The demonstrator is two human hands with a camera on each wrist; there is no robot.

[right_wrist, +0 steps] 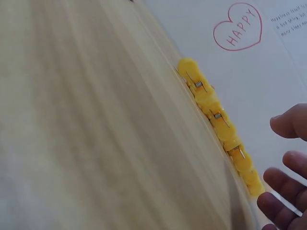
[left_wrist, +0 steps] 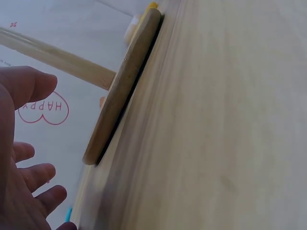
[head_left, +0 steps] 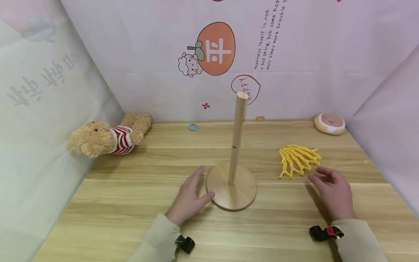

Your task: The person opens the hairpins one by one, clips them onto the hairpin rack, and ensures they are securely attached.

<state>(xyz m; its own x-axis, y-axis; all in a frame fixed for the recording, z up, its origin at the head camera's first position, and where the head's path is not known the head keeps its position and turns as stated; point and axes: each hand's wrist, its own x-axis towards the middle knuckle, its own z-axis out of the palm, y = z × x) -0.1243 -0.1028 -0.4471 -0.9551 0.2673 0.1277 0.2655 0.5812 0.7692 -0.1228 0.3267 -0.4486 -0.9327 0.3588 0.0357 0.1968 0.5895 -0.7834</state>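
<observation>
A wooden stand [head_left: 233, 171] has a round base and an upright pole with small dark holes. My left hand [head_left: 188, 199] is beside the base's left edge, fingers spread. In the left wrist view its thumb [left_wrist: 36, 86] is apart from the pole, and nothing is in the hand. Several yellow plastic clothespins [head_left: 296, 160] lie side by side in a fan to the right of the stand. Metal springs show on these clothespins [right_wrist: 218, 117] in the right wrist view. My right hand [head_left: 335, 193] hovers next to the fan's right end, fingers loosely bent and holding nothing.
A teddy bear [head_left: 111, 138] in a striped top lies at the back left. A small blue ring [head_left: 193, 127] and a pink-topped round object [head_left: 330, 123] sit near the back edge. Printed cloth walls [head_left: 147, 54] enclose the wooden tabletop [head_left: 131, 203] behind and at both sides.
</observation>
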